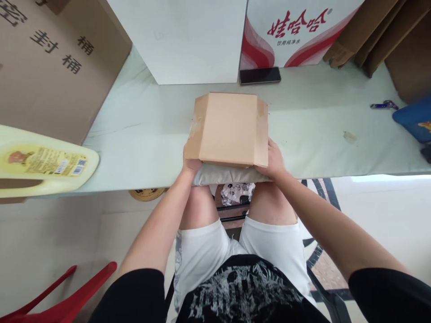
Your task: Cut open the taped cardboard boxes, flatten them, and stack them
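A small brown cardboard box [230, 128] rests on the near edge of the pale table [144, 121], with its flaps folded shut. Under its near edge lies a grey padded bag [215, 176], which sticks out past the table's edge. My left hand [190, 165] grips the box's near left corner, fingers tucked under it. My right hand [274, 159] holds the near right corner, fingers curled round the flap. Both forearms reach up from my lap.
A large brown carton [50, 58] with printed characters stands at left, with a yellow plastic jug [40, 161] lying on its side before it. A white board [188, 40], a red-and-white carton [296, 31] and a black phone [260, 75] stand behind. Blue items [412, 117] lie right. A red chair [60, 300] stands lower left.
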### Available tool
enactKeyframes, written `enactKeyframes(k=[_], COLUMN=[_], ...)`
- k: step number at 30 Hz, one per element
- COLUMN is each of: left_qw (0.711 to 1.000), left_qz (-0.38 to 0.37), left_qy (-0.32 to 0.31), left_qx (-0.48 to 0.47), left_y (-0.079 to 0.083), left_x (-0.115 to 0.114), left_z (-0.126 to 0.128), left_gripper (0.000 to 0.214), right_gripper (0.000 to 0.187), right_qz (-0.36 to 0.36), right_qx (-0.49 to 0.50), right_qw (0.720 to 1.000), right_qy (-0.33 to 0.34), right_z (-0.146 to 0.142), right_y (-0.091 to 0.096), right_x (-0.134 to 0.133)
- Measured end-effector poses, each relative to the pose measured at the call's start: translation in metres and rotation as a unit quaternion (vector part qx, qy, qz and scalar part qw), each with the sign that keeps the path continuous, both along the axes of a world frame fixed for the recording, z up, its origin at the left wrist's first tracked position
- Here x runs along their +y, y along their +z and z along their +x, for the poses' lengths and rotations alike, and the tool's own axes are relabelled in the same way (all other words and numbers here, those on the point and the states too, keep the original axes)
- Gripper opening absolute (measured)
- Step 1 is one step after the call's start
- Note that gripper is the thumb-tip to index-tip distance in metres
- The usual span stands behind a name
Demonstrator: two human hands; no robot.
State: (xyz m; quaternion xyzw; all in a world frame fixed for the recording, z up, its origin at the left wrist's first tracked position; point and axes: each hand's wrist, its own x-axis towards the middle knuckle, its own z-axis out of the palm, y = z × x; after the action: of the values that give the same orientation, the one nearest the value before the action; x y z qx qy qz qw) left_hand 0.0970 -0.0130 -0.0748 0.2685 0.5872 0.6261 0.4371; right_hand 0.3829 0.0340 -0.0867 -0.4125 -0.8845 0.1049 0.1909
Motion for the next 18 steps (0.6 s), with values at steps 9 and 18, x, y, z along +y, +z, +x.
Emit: enactKeyframes(k=[9,18], left_qw=[0.997,0.993], left_qz=[0.034,0.037], left_qy=[-0.002,-0.009], left_qx=[0.064,0.112], left_y=[-0.012,-0.009], left_x=[0.002,0.0], left_z=[-0.005,-0.008], left_gripper=[0.032,0.028], right_gripper=[0.018,0.018], right_qz=[0.071,0.045], right_qx=[0.044,0.048], right_qw=[0.996,0.998], right_qy=[0.02,0.016], right_z=[0.002,-0.001], right_y=[-0.005,-0.011], right_x=[0.003,0.003])
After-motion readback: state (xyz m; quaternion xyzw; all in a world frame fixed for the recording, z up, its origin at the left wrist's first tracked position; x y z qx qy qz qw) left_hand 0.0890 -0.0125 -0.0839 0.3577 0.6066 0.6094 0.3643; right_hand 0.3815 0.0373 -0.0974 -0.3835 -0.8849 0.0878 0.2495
